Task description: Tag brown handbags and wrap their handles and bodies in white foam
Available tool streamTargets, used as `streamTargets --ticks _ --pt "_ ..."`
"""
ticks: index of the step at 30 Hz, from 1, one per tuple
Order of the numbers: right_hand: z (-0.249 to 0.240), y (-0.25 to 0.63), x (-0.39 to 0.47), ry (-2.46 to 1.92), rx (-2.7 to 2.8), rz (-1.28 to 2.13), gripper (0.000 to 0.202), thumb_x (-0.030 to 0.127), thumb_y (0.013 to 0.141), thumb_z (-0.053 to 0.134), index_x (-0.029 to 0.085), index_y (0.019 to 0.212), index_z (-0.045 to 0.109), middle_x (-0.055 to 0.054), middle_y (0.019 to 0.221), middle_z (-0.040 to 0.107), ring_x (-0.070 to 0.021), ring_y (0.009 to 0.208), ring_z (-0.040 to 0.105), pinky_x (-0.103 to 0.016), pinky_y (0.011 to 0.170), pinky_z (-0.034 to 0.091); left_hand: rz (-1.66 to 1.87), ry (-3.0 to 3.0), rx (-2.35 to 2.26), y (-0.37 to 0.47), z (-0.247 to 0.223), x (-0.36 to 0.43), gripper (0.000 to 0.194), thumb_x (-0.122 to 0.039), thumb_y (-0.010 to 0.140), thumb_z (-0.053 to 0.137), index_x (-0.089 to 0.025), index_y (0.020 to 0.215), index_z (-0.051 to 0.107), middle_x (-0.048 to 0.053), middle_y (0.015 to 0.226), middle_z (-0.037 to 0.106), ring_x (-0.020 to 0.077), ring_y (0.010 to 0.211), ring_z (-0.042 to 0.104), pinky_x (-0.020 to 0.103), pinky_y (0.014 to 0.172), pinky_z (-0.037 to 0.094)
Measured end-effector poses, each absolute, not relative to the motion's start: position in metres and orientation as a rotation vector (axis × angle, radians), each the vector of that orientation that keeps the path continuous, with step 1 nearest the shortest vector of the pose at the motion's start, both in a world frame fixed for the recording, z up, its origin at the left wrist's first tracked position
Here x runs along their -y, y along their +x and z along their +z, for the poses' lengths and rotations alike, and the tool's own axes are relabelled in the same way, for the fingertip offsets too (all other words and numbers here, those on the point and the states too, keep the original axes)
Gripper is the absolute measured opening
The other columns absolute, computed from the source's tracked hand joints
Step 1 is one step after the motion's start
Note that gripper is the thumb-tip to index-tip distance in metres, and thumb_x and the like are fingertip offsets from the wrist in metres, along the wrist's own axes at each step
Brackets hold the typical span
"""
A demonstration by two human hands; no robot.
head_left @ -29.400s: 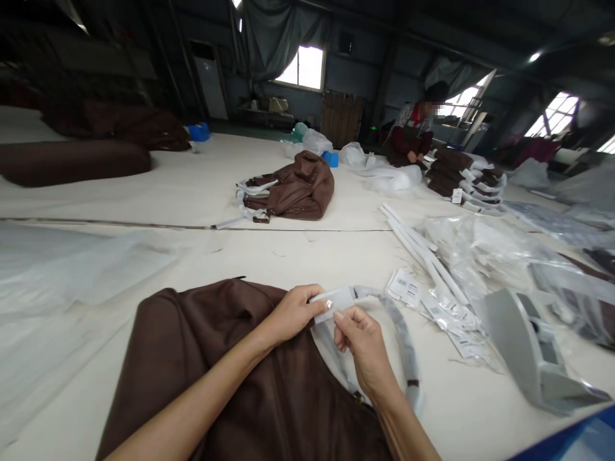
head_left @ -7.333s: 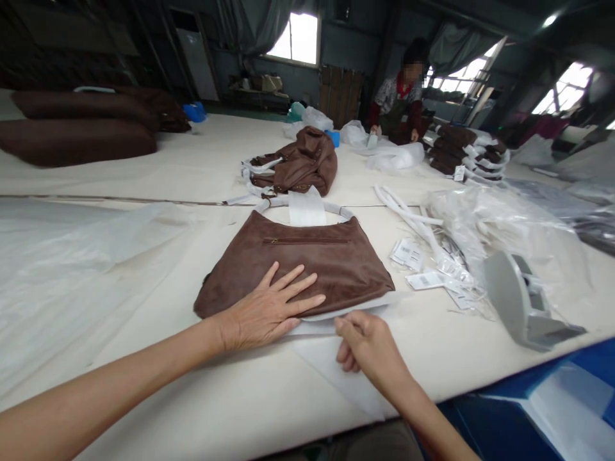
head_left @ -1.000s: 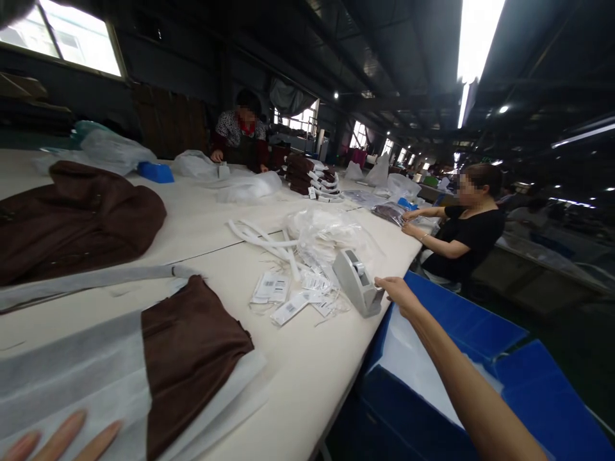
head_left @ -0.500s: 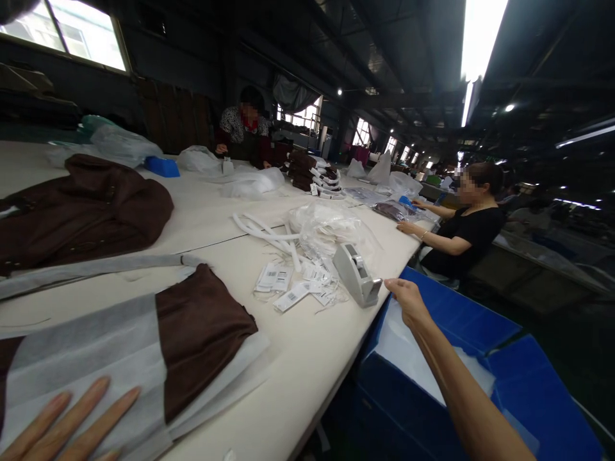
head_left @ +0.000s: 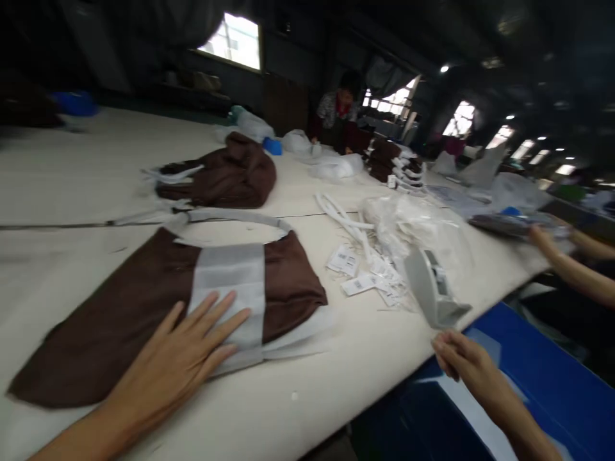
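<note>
My left hand lies flat with its fingers spread on a sheet of white wrapping paper. That paper is wrapped across the middle of a brown handbag, whose handle is also covered in pale wrap. Just below the front end of a grey tape dispenser, near the table's edge, my right hand has its fingers pinched together. Whatever is between those fingertips, perhaps a bit of tape, is too small and blurred to make out.
Hang tags and clear plastic bags lie beside the dispenser. Another brown bag sits farther back. A blue bin stands below the table's right edge. A co-worker's arms reach in at right; another person stands at the far side.
The view has swung left, showing more of the handbag. My right hand has come away from the dispenser's end, toward me, fingers pinched. My left hand stays flat on the paper.
</note>
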State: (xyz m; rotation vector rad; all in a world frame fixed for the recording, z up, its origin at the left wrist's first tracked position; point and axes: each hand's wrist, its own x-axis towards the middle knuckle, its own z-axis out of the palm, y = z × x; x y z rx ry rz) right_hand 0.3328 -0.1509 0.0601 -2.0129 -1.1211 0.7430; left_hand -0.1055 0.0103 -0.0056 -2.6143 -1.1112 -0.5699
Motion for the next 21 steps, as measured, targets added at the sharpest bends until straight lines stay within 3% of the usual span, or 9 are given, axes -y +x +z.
streamTargets --ticks 4,9,12,15,17,21 --pt "0.126 0.263 0.114 -1.734 2.018 1.28 0.03 0.042 0.093 0.049 0.021 0.073 0.057 0.001 0.065 0.06 -0.0118 0.062 0.053 -0.021 0.059 0.04 -0.4 -2.631 1.102 -0.112 -0.003 -0.008 0.047 -0.051 0.099 0.036 -0.039 0.145 0.04 0.002 0.152 0.042 0.0289 0.137 0.041 0.052 0.115 0.021" --pt "0.148 0.168 0.004 -1.048 2.642 1.448 0.017 0.029 0.094 0.052 0.02 0.083 0.059 0.003 0.07 0.06 -0.0096 0.065 0.054 -0.019 0.064 0.039 -0.405 -2.647 1.138 -0.11 -0.001 -0.002 0.049 -0.051 0.099 0.039 -0.038 0.146 0.038 0.003 0.154 0.039 0.0291 0.14 0.037 0.052 0.115 0.018" --pt "0.133 0.129 -0.064 -1.013 2.939 1.244 0.012 0.022 0.091 0.055 0.018 0.08 0.058 0.004 0.064 0.057 -0.0092 0.06 0.05 -0.019 0.06 0.035 -0.422 -2.649 1.131 -0.11 -0.005 -0.001 0.052 -0.053 0.098 0.041 -0.038 0.147 0.036 0.004 0.155 0.036 0.0299 0.141 0.034 0.054 0.117 0.014" --pt "0.124 0.104 -0.107 -1.102 3.236 0.799 0.01 0.015 0.088 0.057 0.018 0.079 0.06 0.003 0.063 0.057 -0.0108 0.06 0.047 -0.022 0.057 0.03 -0.438 -2.642 1.126 -0.111 -0.009 -0.001 0.054 -0.054 0.097 0.042 -0.038 0.148 0.033 0.004 0.157 0.032 0.0306 0.143 0.031 0.054 0.117 0.008" --pt "0.122 0.094 -0.12 -1.097 3.355 0.55 0.008 0.016 0.087 0.058 0.019 0.08 0.062 0.002 0.066 0.059 -0.0117 0.06 0.046 -0.023 0.055 0.028 -0.453 -2.637 1.124 -0.111 -0.009 -0.001 0.054 -0.054 0.097 0.042 -0.038 0.148 0.033 0.004 0.157 0.032 0.031 0.142 0.032 0.055 0.117 0.007" --pt "0.113 0.082 -0.127 -1.078 3.45 0.36 0.007 0.02 0.086 0.061 0.021 0.08 0.065 0.001 0.071 0.066 -0.0132 0.063 0.054 -0.024 0.055 0.028 -0.481 -2.644 1.122 -0.111 -0.008 0.0 0.055 -0.053 0.097 0.043 -0.037 0.148 0.033 0.005 0.157 0.033 0.0316 0.141 0.033 0.055 0.117 0.01"
